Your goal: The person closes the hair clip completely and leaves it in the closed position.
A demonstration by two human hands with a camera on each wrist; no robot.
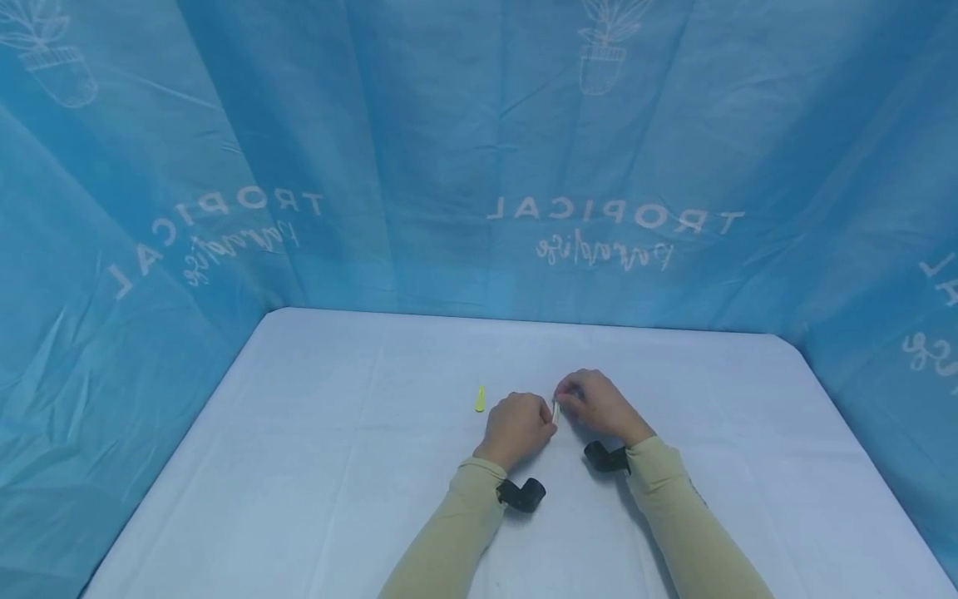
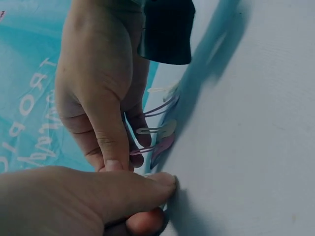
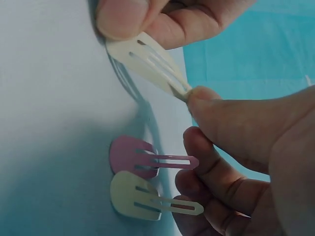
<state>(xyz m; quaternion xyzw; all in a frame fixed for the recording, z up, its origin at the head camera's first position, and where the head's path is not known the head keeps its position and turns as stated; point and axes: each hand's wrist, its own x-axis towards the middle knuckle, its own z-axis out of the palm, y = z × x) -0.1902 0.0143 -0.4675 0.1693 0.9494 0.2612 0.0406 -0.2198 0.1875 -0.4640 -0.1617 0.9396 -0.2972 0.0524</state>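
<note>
A cream snap hair clip is stretched between both hands above the white table. My left hand pinches its wide end with thumb and finger. The right hand pinches the narrow tip, its thumb showing large in the right wrist view. Below the right hand's curled fingers are a pink snap clip and a second cream clip, their loops raised. Past these, the left wrist view shows a purple clip and another pale clip. Left of the left hand lies a yellow clip.
A white cloth covers the table. Blue curtains with mirrored lettering hang behind it and at both sides. Black wrist cameras are strapped over the light sleeves.
</note>
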